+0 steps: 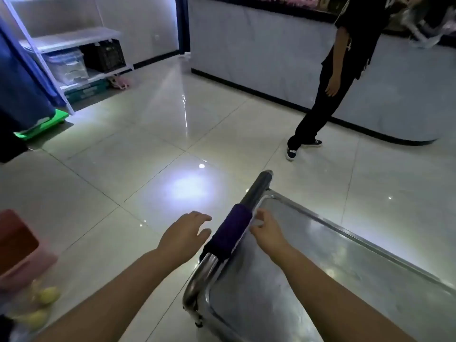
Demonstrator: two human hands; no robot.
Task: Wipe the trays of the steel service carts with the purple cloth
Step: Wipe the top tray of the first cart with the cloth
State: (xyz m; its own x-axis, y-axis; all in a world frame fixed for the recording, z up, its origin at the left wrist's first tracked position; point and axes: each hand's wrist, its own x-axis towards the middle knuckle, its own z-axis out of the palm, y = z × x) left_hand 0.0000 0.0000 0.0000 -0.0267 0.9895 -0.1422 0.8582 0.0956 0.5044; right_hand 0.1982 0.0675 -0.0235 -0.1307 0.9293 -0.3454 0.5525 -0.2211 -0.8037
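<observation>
Tiled floor (153, 144) | purple cloth (229, 233) draped on cart handle (256, 188) | no legible writing

The cart's tray (308, 280) was bare steel with a smooth, dully reflective finish that showed soft blotches of light, and its raised rim caught a brighter line. The handle bar (257, 187) was polished metal tube, shinier than the tray, with a mirror-like bend at its near end. Draped over that bar, the purple cloth (230, 233) looked soft, matt and slightly fuzzy, giving no shine. The floor (148, 144) was pale tile, very glossy, mirroring the lamps. The counter front (259, 53) looked smooth and matt with a faint marbled pattern. A clear plastic box (66, 66) sat on the shelf beside a black plastic crate (104, 55).
</observation>
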